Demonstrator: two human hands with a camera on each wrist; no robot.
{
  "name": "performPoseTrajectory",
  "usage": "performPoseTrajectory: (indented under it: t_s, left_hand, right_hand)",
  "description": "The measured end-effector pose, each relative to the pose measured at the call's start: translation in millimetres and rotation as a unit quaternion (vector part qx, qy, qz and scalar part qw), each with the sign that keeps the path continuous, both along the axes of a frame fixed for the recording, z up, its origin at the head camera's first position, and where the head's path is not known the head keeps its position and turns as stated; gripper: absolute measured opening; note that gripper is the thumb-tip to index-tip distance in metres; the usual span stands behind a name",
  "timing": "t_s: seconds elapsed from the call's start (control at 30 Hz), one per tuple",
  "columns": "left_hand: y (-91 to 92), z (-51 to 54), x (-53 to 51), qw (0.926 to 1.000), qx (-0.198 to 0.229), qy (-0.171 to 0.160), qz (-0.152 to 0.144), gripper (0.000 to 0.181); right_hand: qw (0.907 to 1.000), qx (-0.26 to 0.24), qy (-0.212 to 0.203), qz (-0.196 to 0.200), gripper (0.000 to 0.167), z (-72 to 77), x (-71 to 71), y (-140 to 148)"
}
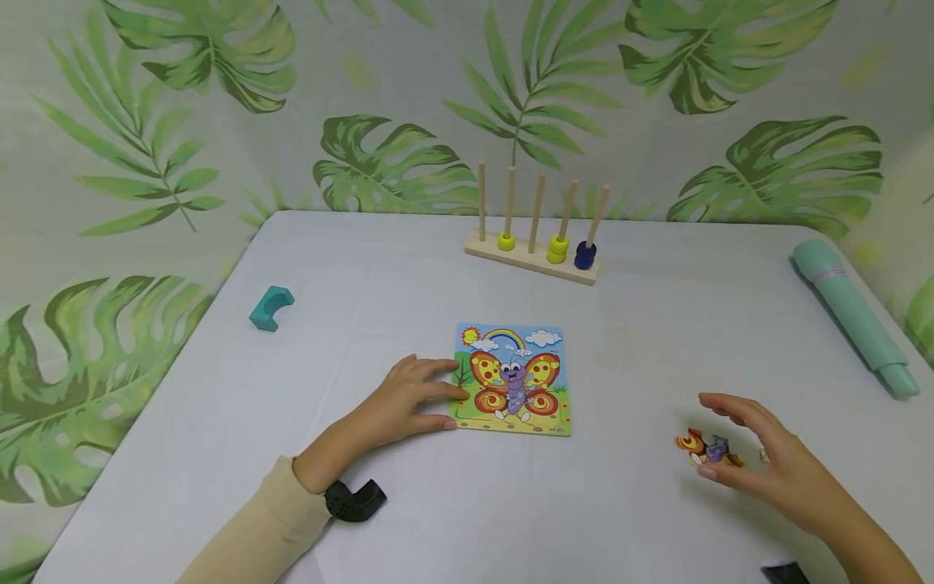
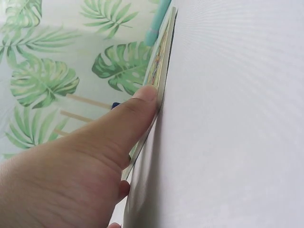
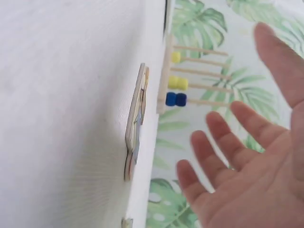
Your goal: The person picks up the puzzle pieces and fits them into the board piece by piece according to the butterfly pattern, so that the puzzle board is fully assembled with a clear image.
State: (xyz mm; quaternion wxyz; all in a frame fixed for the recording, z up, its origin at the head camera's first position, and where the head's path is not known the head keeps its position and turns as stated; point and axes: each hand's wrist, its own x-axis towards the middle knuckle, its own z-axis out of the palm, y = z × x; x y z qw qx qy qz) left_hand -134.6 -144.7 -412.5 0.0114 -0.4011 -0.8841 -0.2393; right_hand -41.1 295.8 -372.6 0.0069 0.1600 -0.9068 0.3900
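A square butterfly picture puzzle [image 1: 543, 410] lies flat in the middle of the white table. At its left edge, my left hand [image 1: 409, 401] touches it with spread fingers; in the left wrist view the thumb [image 2: 142, 97] lies against the puzzle's side. Off to the right, a few loose puzzle pieces [image 1: 693, 442] sit in a small pile, showing orange, red and purple parts. My right hand [image 1: 773, 454] hovers over and beside them, fingers spread apart from the thumb. The right wrist view shows these pieces [image 3: 135, 123] on the table and nothing in the palm.
A wooden peg stand [image 1: 529, 258] with yellow and dark blue beads stands at the back. A teal arch block [image 1: 270, 308] lies at the left, and a mint-green microphone-shaped object [image 1: 854, 316] along the right edge. Leaf-patterned cloth [image 1: 394, 166] hangs behind the table.
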Motion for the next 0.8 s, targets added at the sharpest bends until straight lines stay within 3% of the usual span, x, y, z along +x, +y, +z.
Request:
performPoseTrajectory:
  t_s: [0.1,0.33,0.57,0.8]
  left_hand:
    - [0.0,-0.1,0.0,1.0000,0.000,-0.002,-0.001,0.037]
    - [-0.5,-1.2,0.0,1.0000,-0.001,0.000,-0.002,0.037]
    - [-0.3,-0.4,0.4,1.0000,-0.003,0.000,0.000,0.037]
    - [-0.1,-0.5,-0.1,1.0000,-0.004,-0.001,0.001,0.037]
  right_hand:
    - [1.0000,0.001,-0.005,0.007,0.074,-8.6,1.7,7.4]
    - [0.9985,0.015,0.038,0.036,0.073,-27.8,-1.0,20.4]
    - [0.9948,0.061,0.075,0.030,0.064,-36.9,-5.5,23.1]
    - [0.9940,0.082,0.072,0.005,0.049,-38.0,-6.0,20.3]
